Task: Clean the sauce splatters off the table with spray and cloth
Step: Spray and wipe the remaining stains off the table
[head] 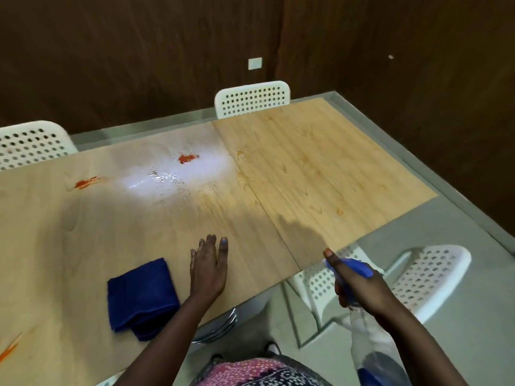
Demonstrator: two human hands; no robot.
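I see my left hand (208, 267) lying flat, fingers released, on the light wooden surface (306, 174) near its front edge, beside the folded dark-blue cloth (142, 298). My right hand (359, 288) grasps the clear blue-headed spray bottle (365, 346) off the edge; red sauce splatters (188, 158) lie far across.

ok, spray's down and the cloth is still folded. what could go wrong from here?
1. The wet sprayed patch lies between the red sauce splatters, not on them; wiping could smear sauce across the light wooden table.
2. The orange streak at the near left edge looks unsprayed and is easily missed.
3. The right hand holds the clear spray bottle with the blue trigger head off the table edge; a loose grip could drop it.
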